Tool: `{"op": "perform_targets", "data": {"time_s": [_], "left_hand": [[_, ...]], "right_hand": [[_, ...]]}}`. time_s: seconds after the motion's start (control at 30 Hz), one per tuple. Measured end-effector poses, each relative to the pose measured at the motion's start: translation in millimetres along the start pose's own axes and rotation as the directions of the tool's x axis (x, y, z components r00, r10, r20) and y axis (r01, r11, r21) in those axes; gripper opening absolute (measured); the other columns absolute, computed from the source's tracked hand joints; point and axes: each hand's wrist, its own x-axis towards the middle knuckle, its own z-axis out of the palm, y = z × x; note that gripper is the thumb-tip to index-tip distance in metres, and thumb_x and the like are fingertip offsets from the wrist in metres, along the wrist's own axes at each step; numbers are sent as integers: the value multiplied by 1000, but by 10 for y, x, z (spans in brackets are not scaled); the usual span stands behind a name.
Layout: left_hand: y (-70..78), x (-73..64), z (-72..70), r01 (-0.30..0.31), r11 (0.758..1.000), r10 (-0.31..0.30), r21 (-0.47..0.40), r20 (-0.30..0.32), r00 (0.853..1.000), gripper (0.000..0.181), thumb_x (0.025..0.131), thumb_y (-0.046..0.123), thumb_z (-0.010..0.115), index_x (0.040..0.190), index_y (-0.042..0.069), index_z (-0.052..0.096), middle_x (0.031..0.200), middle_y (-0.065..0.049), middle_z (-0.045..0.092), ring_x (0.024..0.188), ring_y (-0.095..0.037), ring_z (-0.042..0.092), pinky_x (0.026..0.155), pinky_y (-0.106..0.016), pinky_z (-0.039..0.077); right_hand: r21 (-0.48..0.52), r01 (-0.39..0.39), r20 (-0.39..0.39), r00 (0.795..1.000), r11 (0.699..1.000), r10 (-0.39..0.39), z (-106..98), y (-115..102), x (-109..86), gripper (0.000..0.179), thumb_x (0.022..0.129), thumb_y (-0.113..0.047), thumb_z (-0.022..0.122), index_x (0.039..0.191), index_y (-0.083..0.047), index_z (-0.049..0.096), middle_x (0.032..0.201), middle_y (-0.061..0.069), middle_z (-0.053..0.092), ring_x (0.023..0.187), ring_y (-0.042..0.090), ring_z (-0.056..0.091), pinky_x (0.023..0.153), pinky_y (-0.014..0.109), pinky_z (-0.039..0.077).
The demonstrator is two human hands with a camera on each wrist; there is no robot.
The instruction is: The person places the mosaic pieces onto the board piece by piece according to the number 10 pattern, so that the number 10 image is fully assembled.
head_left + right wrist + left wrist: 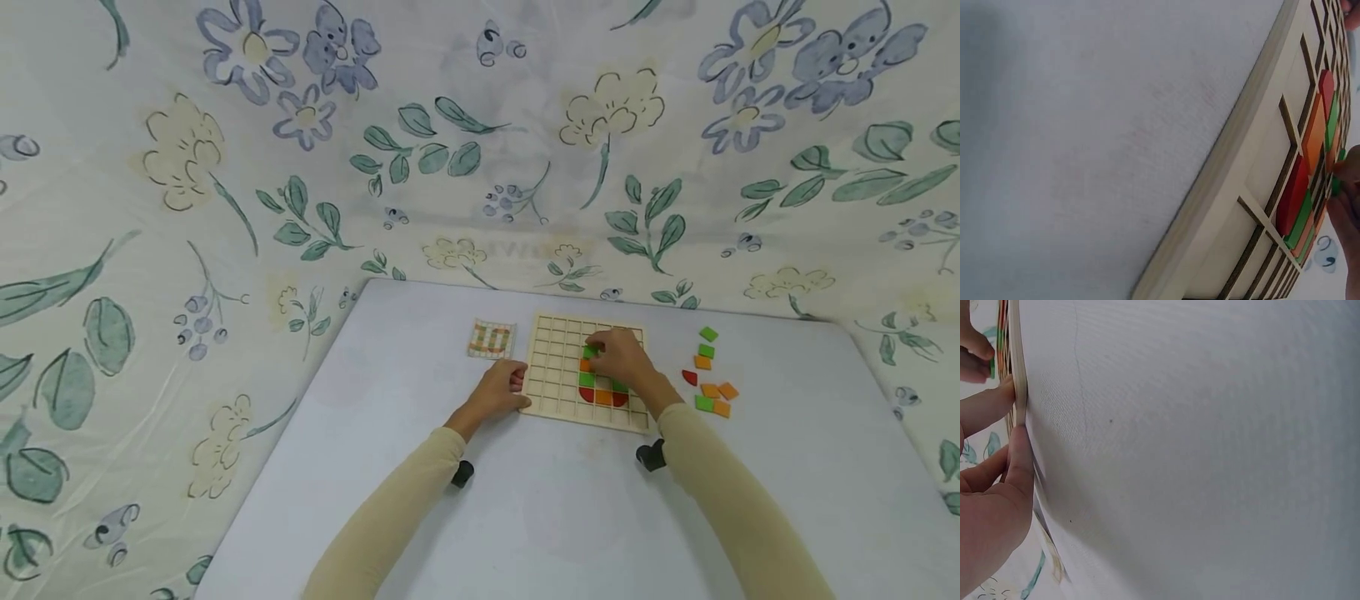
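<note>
A wooden grid board (551,367) lies on the table. My left hand (498,390) grips its left edge by the near corner, and in the left wrist view the fingers (1019,456) press against the board's rim. Over the board, my right hand (621,357) pinches a green tile (1335,185) between thumb and finger. Set in the grid below it are a red rounded piece (587,395), an orange square (603,397), a second red piece (620,400) and a green square (587,380). The right hand hides part of the pattern.
A small patterned card (492,339) lies left of the board. To the right are loose green squares (707,352), orange squares (728,391) and one red quarter-round piece (689,377). Flowered cloth (450,150) hangs behind the white table (540,517).
</note>
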Motion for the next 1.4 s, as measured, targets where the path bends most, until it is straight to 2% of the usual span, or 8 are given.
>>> {"op": "perform_targets", "data": {"time_s": [0.17,0.37,0.57,0.7,0.9,1.17,1.33,1.4], "left_hand": [[-16,-2,19,-1,1000,1,6,-2,1000,62,77,-3,79,132,-9,51,112,-13,53,103,-23,56,87,-25,53],[-16,-4,15,-12,1000,12,4,-3,1000,62,77,-3,79,132,-9,51,113,-13,53,103,-23,56,88,-26,53],[6,-36,-11,-39,999,39,3,-14,999,59,77,-4,78,129,-11,52,108,-12,54,98,-20,56,85,-22,53],[16,-31,-7,-11,1000,11,-6,-12,1000,60,78,-4,77,132,-9,52,112,-13,54,103,-22,56,88,-24,53],[6,-6,13,-5,1000,5,0,-7,1000,62,77,-3,79,132,-8,51,113,-13,53,103,-23,56,88,-25,53],[-11,-17,2,-6,1000,6,1,-11,1000,62,77,-3,79,132,-8,52,112,-12,53,102,-22,56,87,-24,53],[-7,-22,0,-3,1000,3,-1,-4,1000,63,77,-3,79,133,-8,51,113,-13,53,103,-23,56,88,-24,53],[-4,-19,-1,-9,1000,9,-6,0,1000,63,77,-3,79,133,-9,51,113,-13,53,104,-24,56,88,-24,53]], "right_hand": [[-4,52,13,999,999,-52,24,12,33,25,83,-3,67,108,0,74,103,12,70,87,25,57,79,41,53],[-19,126,15,992,992,-125,16,5,34,20,86,2,63,103,2,74,109,16,69,104,32,62,90,47,53],[-72,183,16,983,981,-182,66,45,46,21,87,2,60,101,4,75,109,17,68,108,36,59,105,52,41],[-130,210,18,978,969,-210,100,67,43,21,88,2,59,103,4,74,110,16,67,109,35,58,112,51,33],[-173,250,18,968,953,-250,81,33,3,22,87,2,58,101,5,74,109,19,68,109,37,58,111,52,34],[-187,215,43,977,958,-211,79,-6,-6,24,92,-9,62,113,-2,72,109,14,65,106,32,55,97,47,47],[-185,282,7,958,941,-285,104,30,-12,17,91,-8,65,102,0,76,99,12,65,97,29,56,96,48,46],[-183,284,7,958,941,-288,111,45,-17,17,92,-8,65,102,0,76,99,12,64,97,29,55,96,47,45]]}}
